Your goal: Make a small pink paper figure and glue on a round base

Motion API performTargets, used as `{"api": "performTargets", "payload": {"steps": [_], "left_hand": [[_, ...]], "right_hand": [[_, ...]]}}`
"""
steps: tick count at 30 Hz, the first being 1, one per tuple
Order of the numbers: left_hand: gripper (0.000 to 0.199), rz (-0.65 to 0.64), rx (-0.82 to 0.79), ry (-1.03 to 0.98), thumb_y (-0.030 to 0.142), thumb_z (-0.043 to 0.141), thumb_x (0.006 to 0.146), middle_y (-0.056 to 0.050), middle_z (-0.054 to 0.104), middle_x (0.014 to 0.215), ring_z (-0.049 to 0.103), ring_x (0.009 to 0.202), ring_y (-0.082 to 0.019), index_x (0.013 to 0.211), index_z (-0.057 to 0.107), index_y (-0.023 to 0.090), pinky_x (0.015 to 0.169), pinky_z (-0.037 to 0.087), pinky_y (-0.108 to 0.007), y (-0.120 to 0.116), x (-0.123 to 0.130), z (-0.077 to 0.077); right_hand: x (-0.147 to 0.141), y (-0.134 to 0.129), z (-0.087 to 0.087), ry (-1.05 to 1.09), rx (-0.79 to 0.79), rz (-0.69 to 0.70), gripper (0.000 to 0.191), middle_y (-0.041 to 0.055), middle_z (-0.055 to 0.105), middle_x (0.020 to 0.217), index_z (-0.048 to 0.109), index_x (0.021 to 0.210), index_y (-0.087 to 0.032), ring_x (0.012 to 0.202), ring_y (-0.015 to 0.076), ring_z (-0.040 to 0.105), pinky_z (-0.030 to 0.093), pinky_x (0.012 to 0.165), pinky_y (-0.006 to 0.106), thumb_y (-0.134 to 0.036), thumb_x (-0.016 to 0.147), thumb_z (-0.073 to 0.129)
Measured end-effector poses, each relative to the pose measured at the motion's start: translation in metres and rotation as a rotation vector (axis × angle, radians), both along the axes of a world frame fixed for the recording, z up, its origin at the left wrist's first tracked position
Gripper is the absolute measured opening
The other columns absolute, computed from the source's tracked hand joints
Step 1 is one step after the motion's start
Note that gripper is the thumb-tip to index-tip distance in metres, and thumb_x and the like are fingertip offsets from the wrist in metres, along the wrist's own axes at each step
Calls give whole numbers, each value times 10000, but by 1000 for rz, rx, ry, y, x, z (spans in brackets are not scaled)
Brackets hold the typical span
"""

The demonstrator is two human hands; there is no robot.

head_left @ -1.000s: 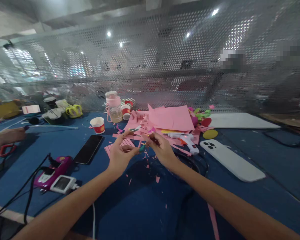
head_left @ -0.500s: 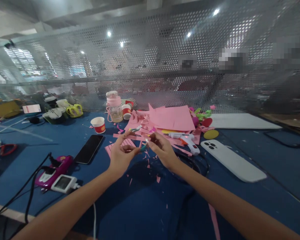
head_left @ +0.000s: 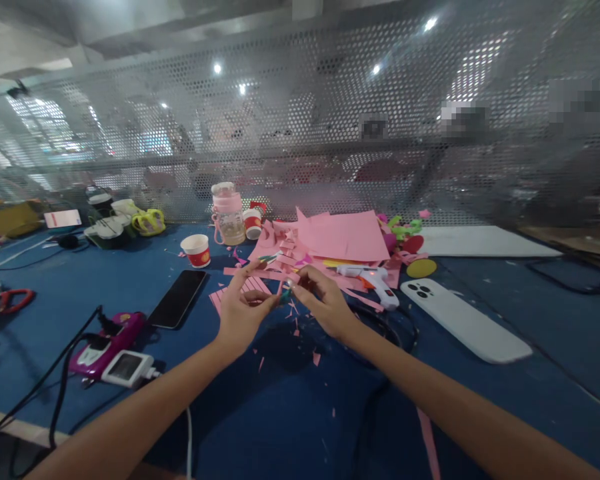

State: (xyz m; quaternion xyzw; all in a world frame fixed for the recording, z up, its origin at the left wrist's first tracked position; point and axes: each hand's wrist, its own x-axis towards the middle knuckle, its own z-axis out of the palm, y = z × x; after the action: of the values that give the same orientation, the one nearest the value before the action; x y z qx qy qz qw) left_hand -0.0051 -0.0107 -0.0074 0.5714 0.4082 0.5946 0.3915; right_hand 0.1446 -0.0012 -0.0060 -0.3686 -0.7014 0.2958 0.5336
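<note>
My left hand (head_left: 243, 312) is closed, its thumb and a finger pinching a small teal piece (head_left: 285, 295) with a curved pink paper strip (head_left: 281, 285) against it. My right hand (head_left: 326, 301) meets it from the other side, thumb and fingers closed on the same small work. The fingers hide much of this piece, so its exact kind does not show. Just beyond my left fingertips is a slim grey and green tool (head_left: 270, 257), too small to name. Pink paper sheets (head_left: 345, 235) and cut strips (head_left: 240, 293) lie behind my hands.
A white glue gun (head_left: 380, 285) and a white phone (head_left: 463, 320) lie to the right. On the left are a black phone (head_left: 179, 299), a paper cup (head_left: 197, 252), a pink-lidded bottle (head_left: 229, 217) and a purple power strip (head_left: 107, 343) with cables. Red-handled scissors (head_left: 17, 300) lie farther left.
The teal piece has turned slightly between my fingertips, and the curved pink strip shows more clearly beside it. My arms have hardly moved.
</note>
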Motion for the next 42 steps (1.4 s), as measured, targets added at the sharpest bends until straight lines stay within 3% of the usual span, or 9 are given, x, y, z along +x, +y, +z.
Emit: {"api": "performTargets", "payload": {"steps": [6, 13, 20, 24, 27, 30, 34, 38, 42], "left_hand": [[561, 1, 4, -7, 177, 724, 596, -83, 562, 1223, 632, 549, -57, 1125, 538, 212, 520, 565, -187, 0, 0, 2], [661, 52, 16, -14, 169, 731, 592, -84, 565, 1219, 632, 571, -75, 1206, 501, 250, 484, 558, -193, 4, -5, 3], [677, 17, 82, 5, 230, 720, 631, -110, 516, 1276, 639, 629, -94, 1252, 453, 266, 538, 578, -236, 1, -2, -1], [736, -47, 24, -1, 216, 728, 623, -114, 500, 1273, 655, 693, -124, 1284, 411, 273, 602, 589, -286, 2, -1, -1], [827, -95, 19, 76, 218, 749, 595, -125, 467, 1265, 641, 887, -200, 1322, 357, 272, 698, 582, -352, 5, -5, -1], [753, -2, 131, 256, 288, 713, 653, -117, 362, 1318, 505, 1138, -265, 1321, 366, 289, 818, 535, -411, 10, -12, -5], [611, 287, 389, 578, 292, 622, 746, -131, 359, 1317, 368, 1244, -301, 1315, 405, 252, 972, 385, -518, 17, -21, -9], [388, 477, 787, 934, 196, 604, 768, -124, 520, 1185, 482, 1108, -272, 1154, 588, 224, 956, 382, -464, 18, -25, -7], [275, 511, 914, 1116, 173, 537, 824, -82, 639, 963, 579, 882, -210, 1068, 646, 237, 799, 456, -353, 15, -26, -4]], "right_hand": [[0, 0, -4, 12, -59, -35, 187, -11, 459, 664, 465, 742, -197, 597, 125, 425, 348, 548, 270, -381, 752, 500], [-14, 2, -10, 294, -343, 9, 379, 37, 599, 870, 556, 887, -193, 720, 149, 525, 434, 630, 292, -391, 584, 671], [-31, -7, -3, 552, -584, 156, 278, 13, 688, 740, 693, 749, -189, 712, 151, 611, 484, 718, 309, -371, 542, 735], [-29, -4, -2, 585, -604, 122, 234, 7, 682, 623, 703, 659, -182, 665, 154, 628, 491, 695, 299, -351, 506, 760], [-21, 3, -2, 602, -599, 89, 243, 1, 670, 572, 694, 630, -181, 589, 152, 625, 504, 644, 302, -355, 481, 778], [-10, 9, -3, 612, -629, 74, 295, 17, 690, 618, 691, 655, -174, 537, 152, 630, 516, 583, 296, -374, 465, 796], [-2, 14, -6, 636, -645, 74, 341, 33, 702, 656, 686, 678, -155, 544, 168, 649, 529, 570, 296, -373, 447, 812], [-3, 13, -5, 638, -651, 90, 339, 28, 712, 695, 694, 705, -156, 597, 170, 674, 541, 667, 299, -320, 437, 822], [-5, 9, -2, 615, -677, 105, 333, 25, 707, 645, 687, 661, -154, 574, 167, 674, 549, 653, 286, -322, 410, 828]]}}
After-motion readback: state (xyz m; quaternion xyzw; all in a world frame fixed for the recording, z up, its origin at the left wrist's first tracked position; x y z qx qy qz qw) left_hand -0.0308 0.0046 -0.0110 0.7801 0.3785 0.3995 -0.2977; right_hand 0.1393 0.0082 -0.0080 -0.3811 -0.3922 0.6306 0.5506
